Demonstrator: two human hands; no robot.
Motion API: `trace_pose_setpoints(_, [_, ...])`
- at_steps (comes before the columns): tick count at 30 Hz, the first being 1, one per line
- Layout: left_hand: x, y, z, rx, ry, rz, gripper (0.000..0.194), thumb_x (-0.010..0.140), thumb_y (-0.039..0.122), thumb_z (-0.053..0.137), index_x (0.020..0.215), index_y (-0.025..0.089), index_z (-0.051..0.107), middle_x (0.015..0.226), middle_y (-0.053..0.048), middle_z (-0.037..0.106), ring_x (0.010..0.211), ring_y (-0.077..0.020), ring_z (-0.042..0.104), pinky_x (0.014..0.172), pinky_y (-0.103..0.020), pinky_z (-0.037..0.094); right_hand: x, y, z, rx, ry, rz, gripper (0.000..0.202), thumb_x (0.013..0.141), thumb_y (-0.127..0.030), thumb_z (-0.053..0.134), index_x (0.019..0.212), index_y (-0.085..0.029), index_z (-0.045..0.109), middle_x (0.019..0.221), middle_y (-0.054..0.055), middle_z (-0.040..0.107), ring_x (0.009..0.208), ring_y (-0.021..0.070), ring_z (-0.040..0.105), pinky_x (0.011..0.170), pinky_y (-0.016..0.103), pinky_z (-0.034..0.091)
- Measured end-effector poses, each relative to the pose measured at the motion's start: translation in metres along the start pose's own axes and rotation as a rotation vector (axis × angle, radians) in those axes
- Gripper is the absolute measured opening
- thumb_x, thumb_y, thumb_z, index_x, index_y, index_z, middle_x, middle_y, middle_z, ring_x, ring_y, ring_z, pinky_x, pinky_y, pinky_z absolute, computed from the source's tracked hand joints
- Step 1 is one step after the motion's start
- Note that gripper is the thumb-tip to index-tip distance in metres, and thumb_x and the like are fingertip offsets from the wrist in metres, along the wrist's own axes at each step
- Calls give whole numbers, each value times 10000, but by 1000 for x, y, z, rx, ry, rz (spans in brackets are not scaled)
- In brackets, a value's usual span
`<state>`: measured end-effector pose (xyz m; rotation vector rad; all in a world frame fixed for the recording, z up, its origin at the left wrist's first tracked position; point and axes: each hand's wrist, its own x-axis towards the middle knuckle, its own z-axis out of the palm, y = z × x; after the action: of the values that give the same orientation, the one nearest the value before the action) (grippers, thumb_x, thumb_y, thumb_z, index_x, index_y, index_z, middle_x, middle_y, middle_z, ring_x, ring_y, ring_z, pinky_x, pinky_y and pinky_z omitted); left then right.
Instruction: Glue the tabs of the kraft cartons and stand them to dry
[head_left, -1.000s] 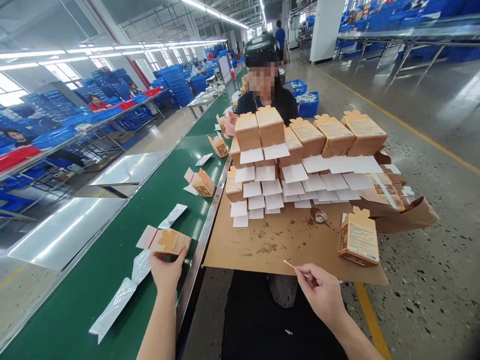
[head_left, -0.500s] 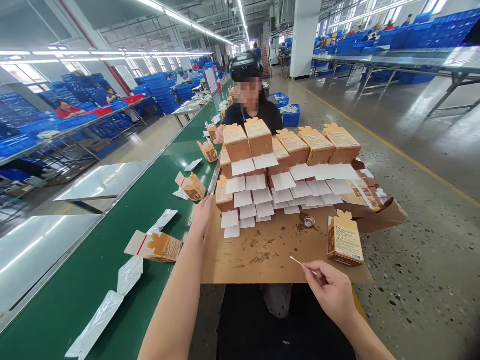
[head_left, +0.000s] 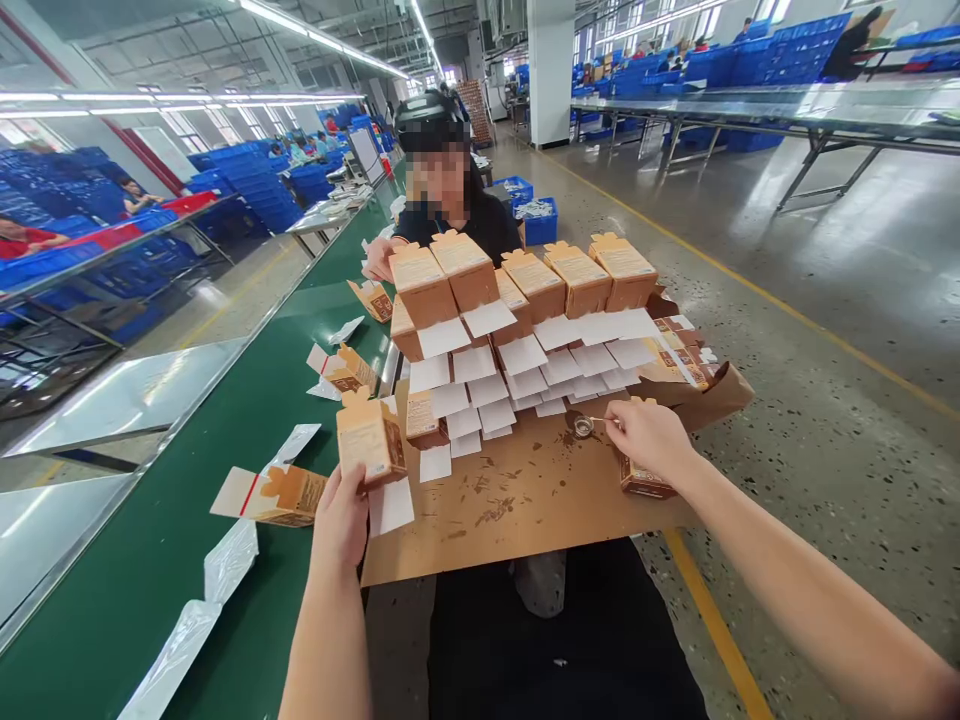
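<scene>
On a factory floor beside a green belt (head_left: 262, 590), the left hand (head_left: 345, 515) grasps a printed orange-brown carton (head_left: 371, 445) at its lower near corner, its white flap (head_left: 391, 508) sticking out over the edge of the cardboard-covered tabletop (head_left: 540, 520). The right hand (head_left: 649, 440) pinches a thin stick (head_left: 599, 420), reaching to a small clear dish (head_left: 583, 428); whether the tip touches it is too small to tell. Another carton (head_left: 646, 480) stands partly hidden behind that hand. Toward the far side rises a stack of cartons (head_left: 525, 290), their white flaps jutting out in rows, with a co-worker (head_left: 457, 215) behind.

The held carton looks light and fairly stiff in its walls, likely to dent under a hard squeeze; its thin flap would probably bend easily. The sides near the base appear the safest hold, clear of the flap. The stick, slender and probably easy to snap, suits a gentle fingertip pinch well back from its tip.
</scene>
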<state>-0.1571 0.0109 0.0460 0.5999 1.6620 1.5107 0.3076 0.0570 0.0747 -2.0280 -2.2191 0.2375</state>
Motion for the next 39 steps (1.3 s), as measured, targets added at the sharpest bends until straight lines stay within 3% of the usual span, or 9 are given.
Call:
trace_pose_setpoints(4, [-45,-31,-26,-165,-81,-95,742,640,398,1030,1324,191,831,1380,-157,866,1259,-404,834,1124,-527,683,19,-12,9,-58,-112,-66,239,1101,-226,607,981,-219,813,915,98,867,840,233,757,705,305,372])
trace_pose_setpoints(9, [-74,-79,-17,-126,-159,-116,904,600,524,1102,1397,230,793,1474,-174,836,1439,-476,767,1240,-629,620,24,-2,15,-60,-90,-75,225,1067,-180,660,888,-214,791,863,107,853,767,221,720,698,314,344])
trace_pose_setpoints(13, [-77,-102,-1,-43,-190,-67,972,581,609,1138,1383,213,757,1448,-201,833,1451,-464,764,1265,-615,596,-8,0,24,238,148,-111,278,1108,-294,653,884,-226,803,708,37,760,610,170,623,613,310,331])
trace_pose_setpoints(15, [-78,-103,2,-14,-214,-53,928,609,628,1136,1340,208,747,1408,-202,842,1426,-444,780,1264,-607,595,-41,-19,42,506,270,-184,334,1148,-360,607,959,-212,839,632,0,696,533,149,562,565,308,351])
trace_pose_setpoints(19, [-78,-98,3,42,-181,-39,930,584,640,1151,1299,224,726,1366,-189,853,1325,-413,825,1213,-599,630,-102,-91,100,640,248,-295,336,1147,-305,600,908,-233,827,652,-21,722,527,123,571,567,272,438])
trace_pose_setpoints(24, [-79,-102,2,97,-155,20,961,592,648,1139,1333,222,699,1345,-179,848,1258,-392,841,1172,-596,650,-122,-152,155,553,224,-387,297,1065,-138,621,811,-245,728,666,-32,700,607,126,590,663,268,414])
trace_pose_setpoints(31, [-84,-100,3,114,-159,47,975,608,625,1132,1376,248,664,1402,-176,817,1336,-396,815,1202,-583,636,-115,-145,162,533,210,-400,317,1020,-114,633,731,-244,638,634,-29,641,583,133,496,646,315,313])
trace_pose_setpoints(35, [-96,-94,6,136,-234,72,951,679,559,1120,1423,260,609,1494,-184,774,1389,-376,795,1222,-559,631,-112,-131,155,555,239,-352,303,1043,-128,605,787,-252,707,638,-30,651,599,139,551,655,283,372])
trace_pose_setpoints(39, [-115,-97,13,225,-161,184,947,667,533,1110,1411,255,593,1471,-188,759,1406,-400,784,1180,-557,661,-122,-111,143,640,298,-271,301,1090,-195,588,848,-255,756,619,-46,608,560,132,532,620,258,414])
